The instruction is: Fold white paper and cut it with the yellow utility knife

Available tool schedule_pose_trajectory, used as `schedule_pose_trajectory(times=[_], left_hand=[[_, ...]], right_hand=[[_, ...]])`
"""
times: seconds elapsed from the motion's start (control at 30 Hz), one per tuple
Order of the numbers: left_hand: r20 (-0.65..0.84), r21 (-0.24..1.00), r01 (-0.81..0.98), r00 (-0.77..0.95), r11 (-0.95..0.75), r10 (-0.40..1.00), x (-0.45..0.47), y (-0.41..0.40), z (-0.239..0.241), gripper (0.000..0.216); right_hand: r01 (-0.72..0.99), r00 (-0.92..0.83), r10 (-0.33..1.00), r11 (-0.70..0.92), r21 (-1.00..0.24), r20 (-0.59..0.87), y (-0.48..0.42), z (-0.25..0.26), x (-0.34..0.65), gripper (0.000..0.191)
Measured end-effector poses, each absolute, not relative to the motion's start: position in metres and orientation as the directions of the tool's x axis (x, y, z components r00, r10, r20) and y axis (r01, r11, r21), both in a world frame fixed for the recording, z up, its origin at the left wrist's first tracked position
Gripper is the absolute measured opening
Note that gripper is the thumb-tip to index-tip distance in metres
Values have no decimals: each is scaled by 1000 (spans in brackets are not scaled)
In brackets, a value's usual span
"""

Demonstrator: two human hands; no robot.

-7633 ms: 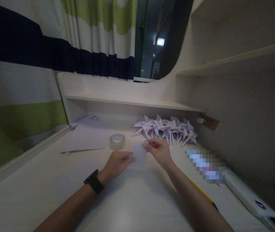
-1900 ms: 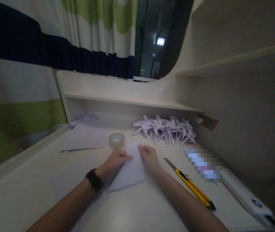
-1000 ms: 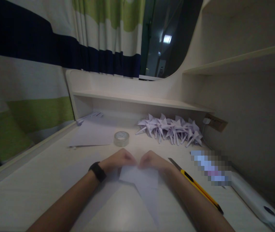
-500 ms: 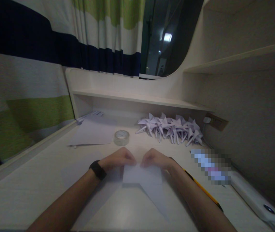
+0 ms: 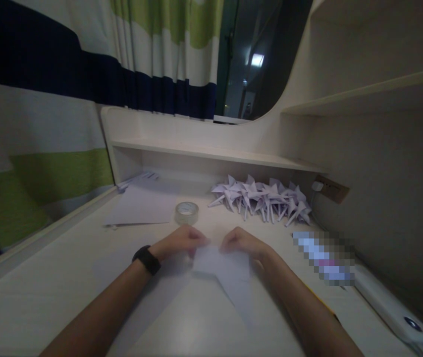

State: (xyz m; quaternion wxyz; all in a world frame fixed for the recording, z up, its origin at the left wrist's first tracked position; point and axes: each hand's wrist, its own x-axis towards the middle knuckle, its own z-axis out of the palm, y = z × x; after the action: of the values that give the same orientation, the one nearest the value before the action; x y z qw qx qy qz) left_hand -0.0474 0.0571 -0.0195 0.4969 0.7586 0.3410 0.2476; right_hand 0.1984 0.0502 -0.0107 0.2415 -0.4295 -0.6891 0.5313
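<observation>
Pale desk [image 5: 48, 297] below a striped curtain [image 5: 85, 74], two hands gripping one piece of paper

At the middle of the desk lies a partly folded white paper sheet [image 5: 223, 265], its lower part tapering to a point towards the person; the left hand [image 5: 180, 241], a black wristband [image 5: 146, 259] on its wrist, pinches the sheet's upper left corner between curled fingers, and the right hand [image 5: 243, 243] pinches the upper edge just beside it, knuckles up, the two sets of fingertips near each other. Behind the hands stands a roll of clear tape [image 5: 186, 212], touching nothing, with flat loose sheets [image 5: 140, 210] to its left and a heap of folded paper pinwheels [image 5: 263, 199] under the low shelf [image 5: 211, 154] at the back right
</observation>
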Motion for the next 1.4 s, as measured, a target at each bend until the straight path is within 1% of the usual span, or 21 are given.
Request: schedule_pose_trajectory(times=[0.1, 0.17, 0.33, 0.43, 0.53, 0.73, 0.8, 0.93, 1.1, 1.17, 1.23, 1.3, 1.33, 1.4], left_hand=[[65, 873, 309, 693, -377, 718, -39, 58, -32, 38], [74, 858, 322, 692, -399, 718, -38, 60, -38, 36], [58, 879, 300, 705, -370, 707, -42, 62, -39, 35], [50, 887, 290, 715, -361, 698, -43, 61, -35, 34], [53, 891, 294, 690, -347, 722, -47, 60, -30, 33], [83, 922, 245, 633, -301, 770, -66, 63, -15, 30], [88, 923, 242, 624, -299, 776, -71, 65, -12, 29], [62, 922, 280, 576, -268, 815, -77, 68, -13, 30], [43, 914, 313, 561, -260, 827, -78, 69, -15, 32], [41, 924, 298, 549, -241, 835, -77, 68, -14, 33], [41, 936, 275, 533, -219, 845, -76, 67, -14, 33], [47, 941, 260, 534, -217, 844, -74, 65, -14, 35], [49, 940, 258, 544, -222, 838, -72, 65, -15, 36], [47, 937, 256, 583, -238, 811, -70, 64, -17, 37]], right_hand=[[339, -564, 820, 122, -933, -98, 48, -14, 189, 17], [340, -602, 792, 144, -930, -97, 48, -15, 187, 19], [306, -620, 781, 146, -941, -81, 47, -18, 188, 23], [289, -627, 770, 91, -953, -116, 45, -17, 188, 25], [282, -616, 772, 29, -959, -158, 42, -11, 189, 24], [233, -536, 840, 47, -971, -88, 41, 2, 196, 17], [238, -525, 844, 20, -971, -111, 43, 2, 200, 16], [245, -557, 814, -30, -969, -166, 48, 1, 210, 14], [273, -569, 800, -36, -961, -191, 55, 0, 224, 17], [270, -520, 839, -17, -963, -161, 60, -2, 227, 20], [241, -428, 900, 20, -970, -87, 64, -5, 226, 25], [210, -362, 932, 68, -975, -12, 65, -9, 220, 33], [202, -356, 934, 91, -975, 13, 65, -12, 215, 37], [216, -406, 913, 127, -968, 30, 64, -18, 204, 40]])
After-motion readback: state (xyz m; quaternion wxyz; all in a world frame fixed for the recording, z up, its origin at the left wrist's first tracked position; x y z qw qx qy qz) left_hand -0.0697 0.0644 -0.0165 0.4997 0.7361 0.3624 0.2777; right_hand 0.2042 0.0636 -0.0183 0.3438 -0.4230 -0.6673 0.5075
